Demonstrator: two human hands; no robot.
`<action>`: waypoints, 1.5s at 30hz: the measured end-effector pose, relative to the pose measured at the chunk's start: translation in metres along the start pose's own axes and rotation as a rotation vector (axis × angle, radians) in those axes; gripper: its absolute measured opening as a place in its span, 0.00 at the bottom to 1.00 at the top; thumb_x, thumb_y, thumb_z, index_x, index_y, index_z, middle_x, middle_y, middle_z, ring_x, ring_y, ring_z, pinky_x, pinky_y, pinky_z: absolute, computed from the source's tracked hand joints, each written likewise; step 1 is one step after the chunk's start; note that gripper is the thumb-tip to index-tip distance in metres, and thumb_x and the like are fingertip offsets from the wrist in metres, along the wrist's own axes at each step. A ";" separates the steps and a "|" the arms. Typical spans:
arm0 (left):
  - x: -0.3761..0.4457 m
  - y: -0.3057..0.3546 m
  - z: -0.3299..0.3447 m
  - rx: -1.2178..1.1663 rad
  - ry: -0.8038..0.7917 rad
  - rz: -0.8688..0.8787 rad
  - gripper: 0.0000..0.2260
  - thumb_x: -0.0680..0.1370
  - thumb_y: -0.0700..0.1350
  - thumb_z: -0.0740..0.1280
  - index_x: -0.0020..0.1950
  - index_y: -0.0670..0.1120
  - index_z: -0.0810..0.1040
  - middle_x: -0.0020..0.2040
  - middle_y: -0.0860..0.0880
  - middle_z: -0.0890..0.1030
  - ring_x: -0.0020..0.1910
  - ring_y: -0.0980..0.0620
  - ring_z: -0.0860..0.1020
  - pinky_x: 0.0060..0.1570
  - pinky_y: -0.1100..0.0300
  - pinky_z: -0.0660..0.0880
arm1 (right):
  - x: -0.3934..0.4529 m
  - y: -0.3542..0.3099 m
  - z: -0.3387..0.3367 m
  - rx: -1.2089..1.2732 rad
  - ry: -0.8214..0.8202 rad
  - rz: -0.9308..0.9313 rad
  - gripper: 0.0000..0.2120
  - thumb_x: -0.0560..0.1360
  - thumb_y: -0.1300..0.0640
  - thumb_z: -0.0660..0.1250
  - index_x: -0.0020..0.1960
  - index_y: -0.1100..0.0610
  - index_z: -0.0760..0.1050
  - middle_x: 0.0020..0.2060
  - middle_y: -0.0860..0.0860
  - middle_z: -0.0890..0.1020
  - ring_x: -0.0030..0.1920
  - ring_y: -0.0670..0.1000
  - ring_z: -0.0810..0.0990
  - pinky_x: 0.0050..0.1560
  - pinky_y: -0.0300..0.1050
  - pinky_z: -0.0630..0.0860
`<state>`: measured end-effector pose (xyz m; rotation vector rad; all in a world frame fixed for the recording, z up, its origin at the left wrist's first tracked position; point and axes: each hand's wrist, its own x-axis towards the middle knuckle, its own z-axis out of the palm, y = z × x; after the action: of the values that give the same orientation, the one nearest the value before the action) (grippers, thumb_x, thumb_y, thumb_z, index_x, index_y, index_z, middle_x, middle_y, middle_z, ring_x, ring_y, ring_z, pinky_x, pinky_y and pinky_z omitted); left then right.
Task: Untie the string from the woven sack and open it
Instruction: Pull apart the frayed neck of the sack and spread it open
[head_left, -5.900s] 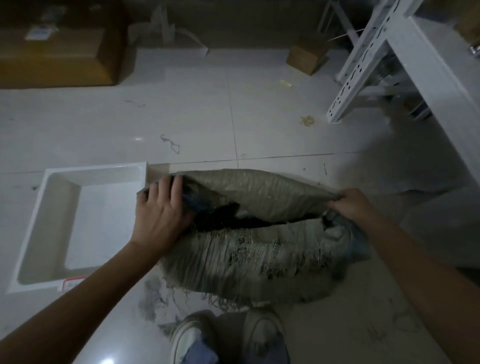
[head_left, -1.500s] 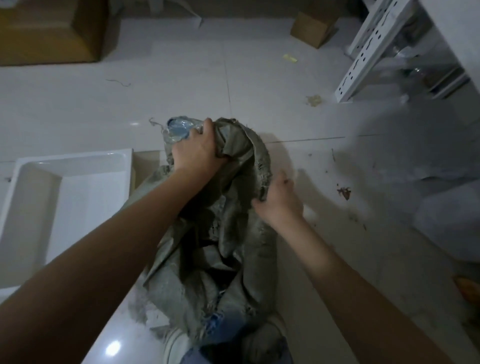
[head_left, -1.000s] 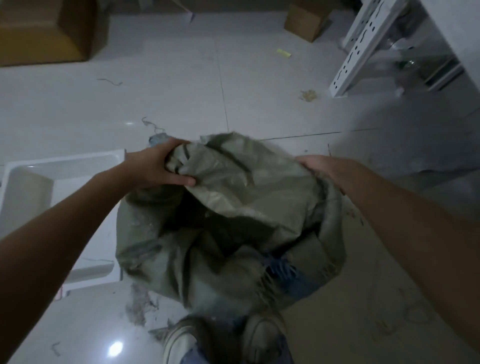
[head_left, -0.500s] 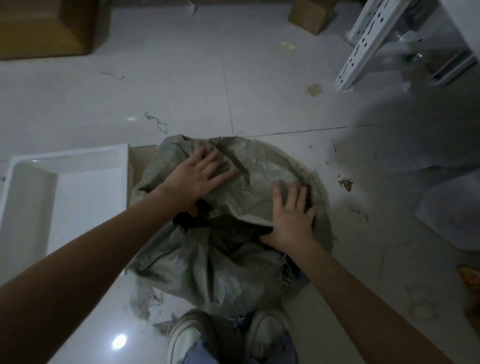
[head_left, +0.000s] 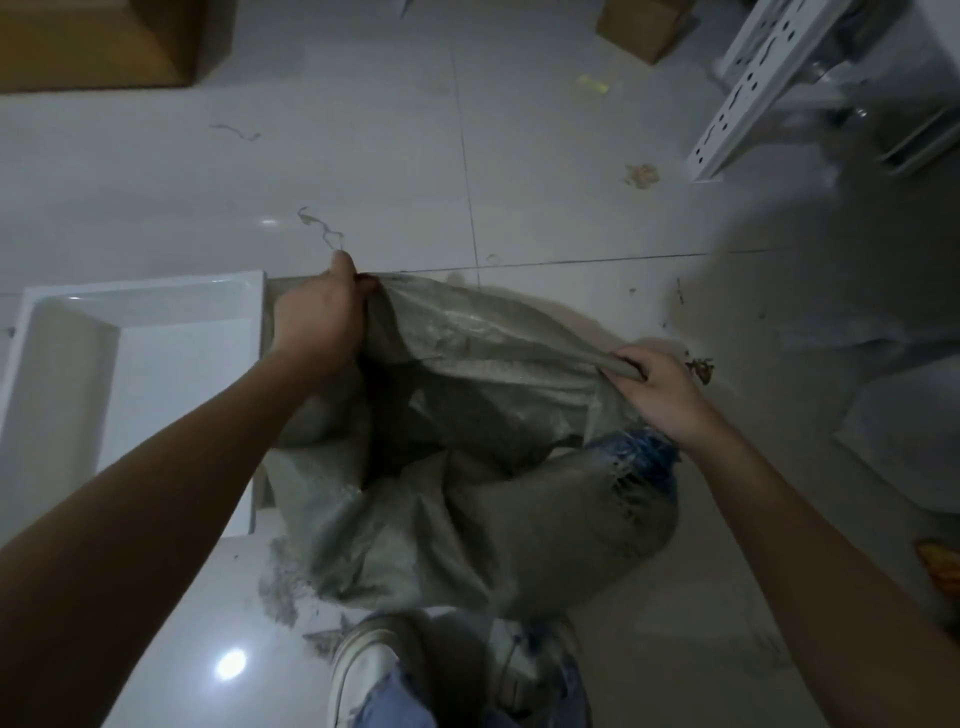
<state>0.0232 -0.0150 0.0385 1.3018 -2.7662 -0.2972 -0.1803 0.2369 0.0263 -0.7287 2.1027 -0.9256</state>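
A grey-green woven sack (head_left: 467, 467) stands crumpled on the tiled floor in front of my feet, its mouth gaping dark in the middle. My left hand (head_left: 319, 317) grips the far left edge of the mouth. My right hand (head_left: 657, 389) grips the rolled rim on the right. Frayed blue threads (head_left: 641, 457) hang from the torn rim below my right wrist. A loose piece of string (head_left: 322, 228) lies on the floor just beyond my left hand.
A white rectangular tray (head_left: 130, 374) lies on the floor to the left, touching the sack. A white metal rack (head_left: 753, 83) stands at the upper right. Cardboard boxes (head_left: 641, 26) sit at the far edge. My shoes (head_left: 374, 670) are right below the sack.
Both hands were pressing flat on top of the sack half a second ago. Now they have closed on its rim and pulled it apart, widening the mouth.
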 end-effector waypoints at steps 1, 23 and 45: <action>0.000 -0.003 -0.001 -0.024 -0.019 -0.033 0.16 0.82 0.50 0.52 0.56 0.37 0.67 0.47 0.33 0.79 0.46 0.33 0.78 0.42 0.46 0.72 | 0.002 0.001 -0.002 -0.027 0.005 -0.007 0.03 0.75 0.57 0.67 0.44 0.57 0.78 0.34 0.46 0.76 0.35 0.42 0.73 0.30 0.25 0.68; -0.081 0.060 0.061 0.804 -0.301 1.092 0.18 0.74 0.42 0.54 0.56 0.45 0.81 0.55 0.43 0.83 0.58 0.45 0.79 0.69 0.48 0.63 | -0.027 0.001 0.099 -1.256 -0.311 -0.854 0.03 0.63 0.56 0.70 0.34 0.55 0.79 0.33 0.52 0.81 0.40 0.55 0.81 0.48 0.47 0.70; -0.075 0.052 0.056 0.776 -0.565 0.408 0.24 0.82 0.48 0.50 0.77 0.41 0.50 0.77 0.38 0.55 0.76 0.37 0.52 0.72 0.37 0.43 | 0.016 -0.020 0.097 -1.456 -0.538 -0.229 0.56 0.64 0.39 0.72 0.76 0.50 0.38 0.76 0.58 0.37 0.75 0.62 0.33 0.67 0.75 0.41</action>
<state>0.0235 0.0835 -0.0044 0.7359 -3.7417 0.5865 -0.1092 0.1769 -0.0107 -1.6660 1.9169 0.8584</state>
